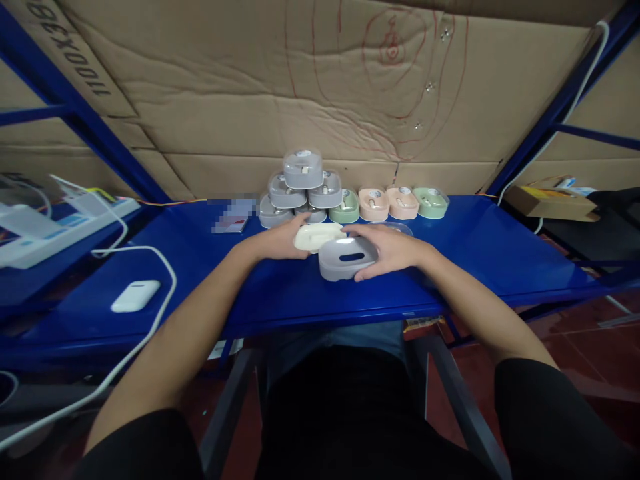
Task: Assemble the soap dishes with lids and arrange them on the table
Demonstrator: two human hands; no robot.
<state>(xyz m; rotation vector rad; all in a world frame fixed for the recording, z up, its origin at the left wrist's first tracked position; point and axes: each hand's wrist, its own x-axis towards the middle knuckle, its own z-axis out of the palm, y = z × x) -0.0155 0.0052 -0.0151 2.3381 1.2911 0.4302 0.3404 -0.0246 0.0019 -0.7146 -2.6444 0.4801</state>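
My left hand (286, 240) is closed on a cream oval tray-like piece (318, 236), gripping its left end. My right hand (393, 248) wraps round the right side of a grey rounded box (333, 262) with a dark oval slot in its top. The grey box is slightly nearer to me than the cream piece, and their edges overlap in view. Behind my right hand lies a clear plastic lid (399, 229), partly hidden by it.
Grey lidded boxes (303, 171) are stacked at the back. To their right stand green boxes (431, 203) and pink boxes (374, 204). A phone (235, 217), a white earbud case (136, 296), a white cable (173, 273) and a power strip (65, 230) are on the left. Cardboard (225, 87) backs the blue table (500, 260).
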